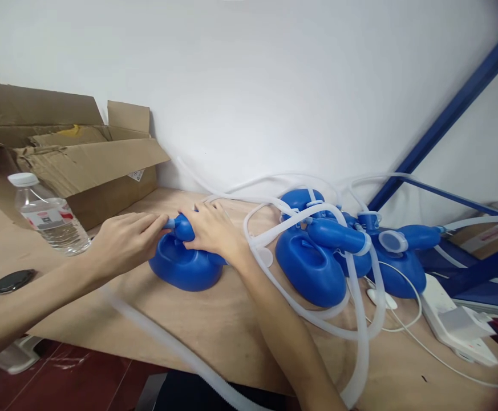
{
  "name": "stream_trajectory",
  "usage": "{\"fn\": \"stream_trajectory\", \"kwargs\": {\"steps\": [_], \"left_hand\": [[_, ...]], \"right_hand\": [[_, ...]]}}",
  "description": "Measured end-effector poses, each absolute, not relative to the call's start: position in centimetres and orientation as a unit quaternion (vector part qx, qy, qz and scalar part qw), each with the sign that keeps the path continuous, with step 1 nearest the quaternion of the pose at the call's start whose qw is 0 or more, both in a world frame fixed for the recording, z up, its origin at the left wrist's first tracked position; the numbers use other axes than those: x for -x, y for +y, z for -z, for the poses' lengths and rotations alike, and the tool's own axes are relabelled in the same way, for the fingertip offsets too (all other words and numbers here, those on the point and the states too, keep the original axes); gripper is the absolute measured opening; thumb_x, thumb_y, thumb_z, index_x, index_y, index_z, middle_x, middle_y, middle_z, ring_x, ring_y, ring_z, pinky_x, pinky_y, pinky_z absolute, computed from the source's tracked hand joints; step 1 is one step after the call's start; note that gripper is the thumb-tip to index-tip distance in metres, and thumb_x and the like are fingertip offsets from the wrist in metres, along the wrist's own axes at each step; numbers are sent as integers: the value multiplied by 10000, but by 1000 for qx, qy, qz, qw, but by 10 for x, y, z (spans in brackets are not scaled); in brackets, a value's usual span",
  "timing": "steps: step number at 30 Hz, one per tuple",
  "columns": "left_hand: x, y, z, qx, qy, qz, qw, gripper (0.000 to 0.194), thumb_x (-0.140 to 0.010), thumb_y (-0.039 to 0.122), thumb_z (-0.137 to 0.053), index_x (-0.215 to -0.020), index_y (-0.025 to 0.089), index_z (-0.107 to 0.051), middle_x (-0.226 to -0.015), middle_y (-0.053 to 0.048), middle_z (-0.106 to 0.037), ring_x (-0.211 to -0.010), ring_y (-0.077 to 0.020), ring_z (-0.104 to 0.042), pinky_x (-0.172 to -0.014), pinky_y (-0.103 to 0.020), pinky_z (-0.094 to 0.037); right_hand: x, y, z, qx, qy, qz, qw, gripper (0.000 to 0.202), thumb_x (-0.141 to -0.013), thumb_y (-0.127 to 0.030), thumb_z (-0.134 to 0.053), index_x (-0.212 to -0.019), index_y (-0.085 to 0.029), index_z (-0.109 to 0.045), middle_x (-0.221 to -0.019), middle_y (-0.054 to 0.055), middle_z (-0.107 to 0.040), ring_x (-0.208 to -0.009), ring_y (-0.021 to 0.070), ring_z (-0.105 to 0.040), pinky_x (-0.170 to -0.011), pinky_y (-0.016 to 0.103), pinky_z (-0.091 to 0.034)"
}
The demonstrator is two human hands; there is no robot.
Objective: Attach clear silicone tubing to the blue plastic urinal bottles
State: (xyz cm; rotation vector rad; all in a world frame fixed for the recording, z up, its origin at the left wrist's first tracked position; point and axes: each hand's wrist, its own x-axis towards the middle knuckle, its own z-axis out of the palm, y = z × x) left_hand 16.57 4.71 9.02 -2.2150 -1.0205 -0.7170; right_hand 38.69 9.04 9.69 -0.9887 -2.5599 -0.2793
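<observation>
A blue plastic urinal bottle (186,274) with a wide, hollowed base lies on the table under my hands. My right hand (212,228) is wrapped round its rounded blue top piece. At the tip of that piece, my left hand (135,234) is closed round the light-blue end, where a translucent hose appears to join; my fingers cover most of the joint. A blurred translucent hose (167,337) runs from below my left forearm past the table's front edge. To the right lie several similar blue bottles (311,265) with looped hoses.
An open cardboard box (116,188) stands at the back left, with a water bottle (54,220) before it and a dark round object (14,281) nearby. A white power strip (458,328) with cables lies at right, near a blue metal frame (449,108).
</observation>
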Motion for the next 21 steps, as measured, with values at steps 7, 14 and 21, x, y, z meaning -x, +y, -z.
{"fn": "stream_trajectory", "kwargs": {"steps": [7,14,21], "left_hand": [[-170,54,-80,796,-321,308,411,220,-1029,219,-582,-1203,207,-715,-1151,-94,-803,-1011,-259,-773,-828,-352,-565],[-185,5,-51,760,-438,452,163,249,-976,327,-668,-1212,250,-686,-1007,-73,-777,-867,-255,-758,-763,-369,-609],[-173,2,-65,713,-506,450,183,294,-972,511,-601,-1062,250,-703,-887,-61,-746,-796,-259,-712,-754,-400,-573]], "right_hand": [[-387,88,-99,391,-898,70,190,668,-832,-424,-832,-1390,-193,-546,-1241,143,-677,-1168,325,-638,-1024,470,-447],[-389,91,-96,380,-902,63,195,679,-822,-451,-840,-1381,-198,-550,-1243,133,-687,-1166,324,-644,-1017,464,-459],[-390,92,-96,378,-902,46,202,682,-822,-453,-846,-1385,-208,-549,-1254,123,-685,-1162,313,-641,-1020,455,-453]]}}
